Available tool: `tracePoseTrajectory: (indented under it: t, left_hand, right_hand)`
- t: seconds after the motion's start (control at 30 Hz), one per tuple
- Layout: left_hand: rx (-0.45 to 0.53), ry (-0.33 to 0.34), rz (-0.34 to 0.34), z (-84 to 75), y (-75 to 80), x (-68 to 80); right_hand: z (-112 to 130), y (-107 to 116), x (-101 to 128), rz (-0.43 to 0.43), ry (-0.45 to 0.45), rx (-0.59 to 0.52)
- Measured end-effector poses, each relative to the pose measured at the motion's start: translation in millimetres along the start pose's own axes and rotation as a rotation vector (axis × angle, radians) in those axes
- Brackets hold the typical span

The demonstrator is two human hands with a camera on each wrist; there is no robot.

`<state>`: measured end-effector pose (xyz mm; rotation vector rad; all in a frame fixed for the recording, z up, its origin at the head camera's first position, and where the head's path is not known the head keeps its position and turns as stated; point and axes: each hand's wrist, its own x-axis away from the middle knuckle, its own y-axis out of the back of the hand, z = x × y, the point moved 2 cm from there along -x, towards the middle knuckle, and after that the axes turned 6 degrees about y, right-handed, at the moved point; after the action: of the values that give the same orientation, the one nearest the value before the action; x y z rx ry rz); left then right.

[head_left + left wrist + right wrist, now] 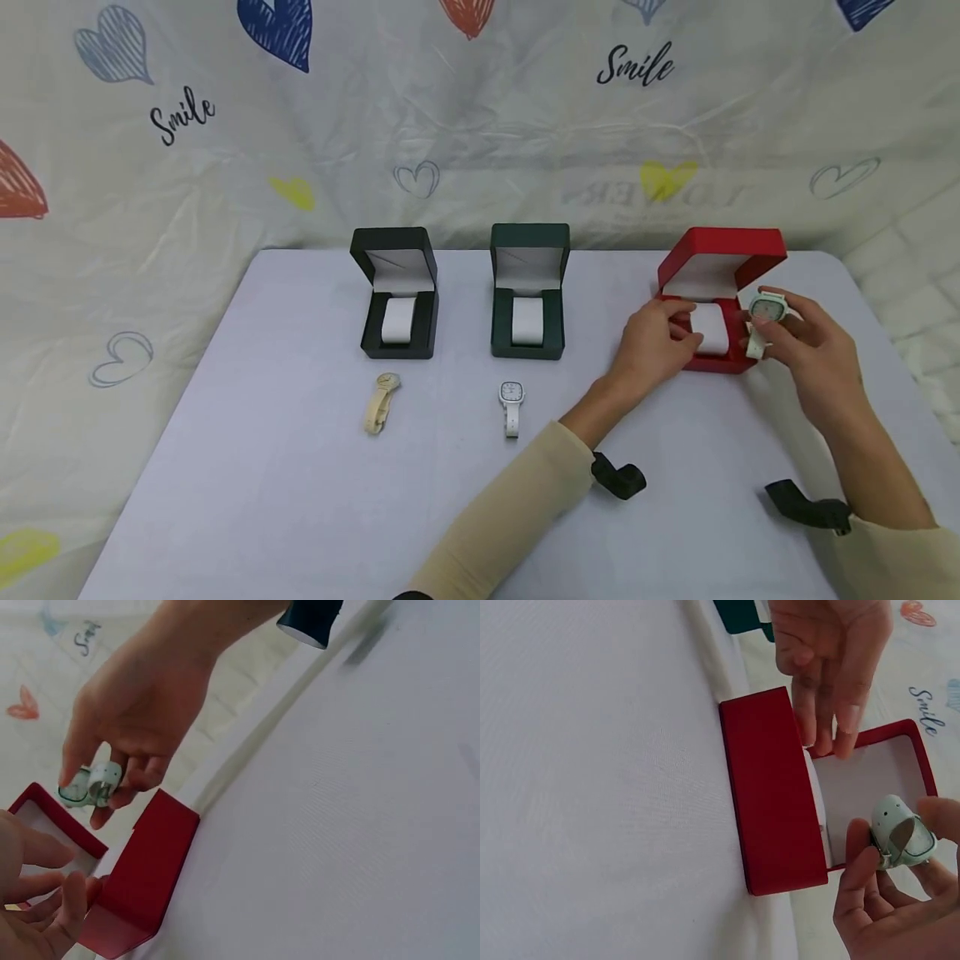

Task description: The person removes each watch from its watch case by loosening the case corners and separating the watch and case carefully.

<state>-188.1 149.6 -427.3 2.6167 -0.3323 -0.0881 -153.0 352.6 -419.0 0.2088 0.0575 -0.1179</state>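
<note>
A white table point(300, 500) carries three open watch boxes in a row: black point(396, 293), green point(529, 291) and red point(716, 292). The left hand point(654, 342) rests relaxed fingers at the red box's white cushion point(711, 328). Just beside it, the right hand point(813, 346) pinches a pale green watch point(767, 312). A beige watch point(381, 402) and a white watch point(512, 406) lie before the other boxes.

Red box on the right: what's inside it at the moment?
Inside the red box sits a white cushion, with the left hand touching its near side. No watch is on it; the right hand pinches the mint-green watch beside the box. The box floor under the cushion is hidden.
</note>
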Motion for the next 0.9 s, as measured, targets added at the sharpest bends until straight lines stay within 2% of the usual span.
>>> tracePoseTrajectory:
  t: [0.1,0.2,0.33,0.57,0.77,0.9]
  left_hand:
    - [-0.009,-0.044,-0.008,-4.6,1.4,9.4]
    - [-0.016,-0.078,-0.005,-10.0,0.8,19.1]
    - [0.023,-0.112,0.027,-16.1,-1.4,28.1]
    - [0.053,-0.133,0.102,-14.9,-6.5,39.7]
    - [0.020,-0.207,0.161,-11.5,-11.8,48.7]
    - [-0.019,-0.247,0.162,-9.7,-11.8,52.6]
  right_hand:
    - [0,3,4,0.000,-0.004,-0.048]
    - [1,4,9,-0.001,-0.020,0.069]
    - [2,3,17,0.018,-0.051,0.229]
    - [9,-5,32,0.010,0.031,0.275]
    - [10,-9,40,0.001,0.068,0.271]
    - [9,-8,43,-0.013,0.082,0.261]
